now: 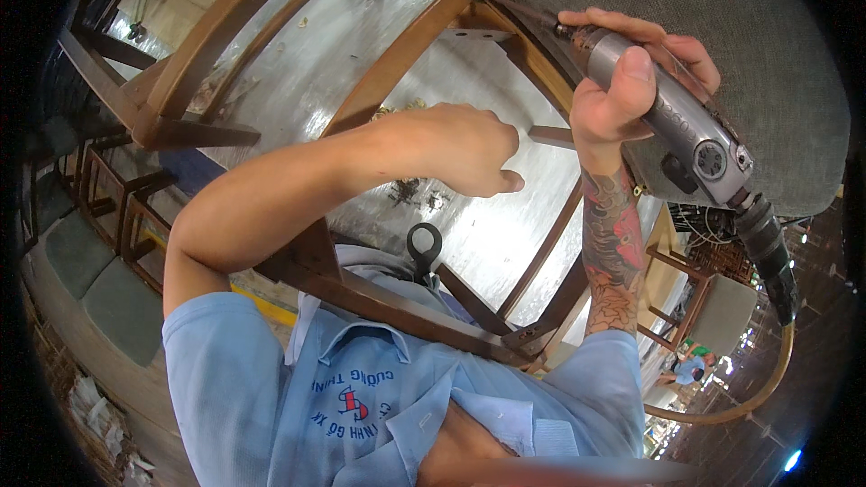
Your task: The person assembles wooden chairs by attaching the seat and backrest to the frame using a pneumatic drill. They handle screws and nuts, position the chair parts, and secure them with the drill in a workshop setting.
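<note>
My right hand (622, 81) is wrapped round a grey metal air screwdriver (681, 117), a hose at its rear end. Its long bit reaches to a corner of a brown wooden chair frame (397, 63), beside a grey upholstered panel (758, 45). Over the opening of the frame, my left hand (465, 149) is closed with fingers curled under; whatever they may hold is hidden. Below that hand lies a scatter of small dark screws (419, 194) on the shiny covered tabletop (478, 230). Some brass-coloured bits (406, 108) show behind my left wrist.
Another wooden chair frame (198, 54) stands at the far left. A black looped handle (423, 242) sticks up by my waist. The air hose (780, 361) curves down at the right. Grey seats (108, 298) are at the left, and a person (690, 370) is in the right background.
</note>
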Demonstrator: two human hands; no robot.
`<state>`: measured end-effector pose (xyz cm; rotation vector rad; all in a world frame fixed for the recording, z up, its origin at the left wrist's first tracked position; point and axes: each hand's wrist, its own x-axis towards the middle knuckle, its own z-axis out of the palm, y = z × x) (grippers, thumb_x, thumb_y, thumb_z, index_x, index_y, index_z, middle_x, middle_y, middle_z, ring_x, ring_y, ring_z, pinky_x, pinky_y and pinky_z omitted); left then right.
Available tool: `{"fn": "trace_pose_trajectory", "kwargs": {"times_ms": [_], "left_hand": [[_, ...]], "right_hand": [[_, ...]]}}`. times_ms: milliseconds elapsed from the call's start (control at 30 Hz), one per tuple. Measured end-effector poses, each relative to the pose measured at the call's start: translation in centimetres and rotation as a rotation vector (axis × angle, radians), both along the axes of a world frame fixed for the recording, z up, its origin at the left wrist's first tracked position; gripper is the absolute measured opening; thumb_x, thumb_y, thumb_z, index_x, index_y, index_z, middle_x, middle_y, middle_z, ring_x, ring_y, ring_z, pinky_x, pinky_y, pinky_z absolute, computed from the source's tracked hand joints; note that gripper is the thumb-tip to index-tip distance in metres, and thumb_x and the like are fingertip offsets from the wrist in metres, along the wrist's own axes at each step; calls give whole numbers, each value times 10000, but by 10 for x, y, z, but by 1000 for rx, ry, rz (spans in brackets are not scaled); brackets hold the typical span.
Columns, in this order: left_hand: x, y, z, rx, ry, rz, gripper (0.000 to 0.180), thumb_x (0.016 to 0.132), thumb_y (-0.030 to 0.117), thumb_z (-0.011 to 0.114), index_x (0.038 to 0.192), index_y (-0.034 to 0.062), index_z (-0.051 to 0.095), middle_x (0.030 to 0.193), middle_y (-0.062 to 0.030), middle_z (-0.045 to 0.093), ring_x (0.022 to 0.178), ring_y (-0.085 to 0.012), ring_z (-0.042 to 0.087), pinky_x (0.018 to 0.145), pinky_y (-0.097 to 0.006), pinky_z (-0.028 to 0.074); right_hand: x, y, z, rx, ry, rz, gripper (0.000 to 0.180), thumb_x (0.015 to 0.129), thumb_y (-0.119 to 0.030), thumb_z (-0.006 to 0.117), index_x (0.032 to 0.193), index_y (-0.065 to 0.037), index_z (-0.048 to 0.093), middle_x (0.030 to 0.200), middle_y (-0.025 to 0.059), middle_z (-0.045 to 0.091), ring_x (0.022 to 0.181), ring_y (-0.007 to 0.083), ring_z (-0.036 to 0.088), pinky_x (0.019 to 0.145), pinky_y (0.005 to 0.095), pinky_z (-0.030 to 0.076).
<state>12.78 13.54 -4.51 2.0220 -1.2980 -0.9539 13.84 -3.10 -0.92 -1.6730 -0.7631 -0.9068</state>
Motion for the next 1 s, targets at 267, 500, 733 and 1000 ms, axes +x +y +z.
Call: {"fn": "trace_pose_trajectory", "kwargs": {"times_ms": [267, 500, 733, 1000], "left_hand": [[1, -2, -6, -59, -1, -1, 459, 908, 450, 584, 952, 11, 709, 911, -197, 706, 896, -389, 680, 834, -474, 522], [5, -5, 17, 79, 187, -108, 485, 912, 514, 573, 995, 54, 704, 955, -183, 696, 927, -353, 671, 821, -440, 514], [4, -3, 19, 68, 274, -98, 529, 921, 527, 550, 1029, 32, 701, 941, -167, 697, 906, -335, 674, 815, -424, 518], [-2, -8, 17, 17, 305, -111, 532, 925, 526, 549, 1022, 25, 701, 875, -144, 694, 835, -306, 676, 783, -394, 522]], "right_hand": [[9, -1, -6, -14, -61, 6, 501, 887, -132, 644, 1224, -76, 278, 873, 235, 661, 694, 274, 697, 695, 405, 608], [40, 6, 4, 41, -142, -126, 329, 840, -99, 615, 1105, -44, 428, 775, 188, 644, 575, 277, 651, 611, 409, 615], [48, 15, 10, -134, -271, -219, 175, 922, -145, 647, 958, -25, 526, 962, 161, 676, 802, 173, 601, 769, 310, 480], [48, 15, -1, -11, -133, -258, 211, 896, -141, 725, 911, -38, 541, 904, 101, 648, 711, 111, 560, 654, 261, 462]]}}
